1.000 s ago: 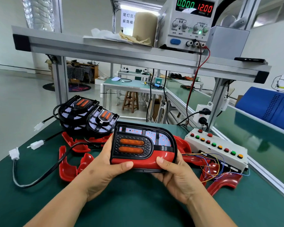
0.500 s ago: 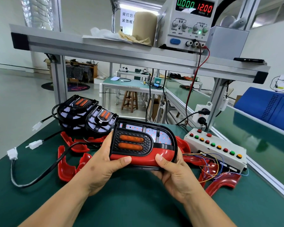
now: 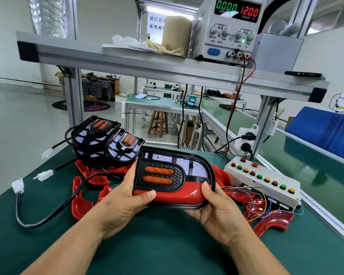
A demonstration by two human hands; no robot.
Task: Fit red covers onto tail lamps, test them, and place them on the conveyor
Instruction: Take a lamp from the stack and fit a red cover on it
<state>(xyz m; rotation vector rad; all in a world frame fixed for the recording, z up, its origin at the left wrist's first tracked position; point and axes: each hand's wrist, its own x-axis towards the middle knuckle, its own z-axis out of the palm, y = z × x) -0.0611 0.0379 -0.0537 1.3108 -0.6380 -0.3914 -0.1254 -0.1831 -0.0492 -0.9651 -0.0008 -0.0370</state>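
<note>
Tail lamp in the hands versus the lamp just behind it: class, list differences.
The held lamp has a red cover; the rear lamp has none. The left hand and right hand grip the held lamp; the rear lamp sits tilted, untouched. Both show two orange strips.

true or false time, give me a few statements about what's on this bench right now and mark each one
1. The left hand and the right hand both grip the tail lamp. True.
2. A red cover sits along the lamp's near edge. True.
3. The power supply shows 24.00 volts. False: it shows 12.00.
4. The button box lies left of the held lamp. False: it lies to its right.
</note>
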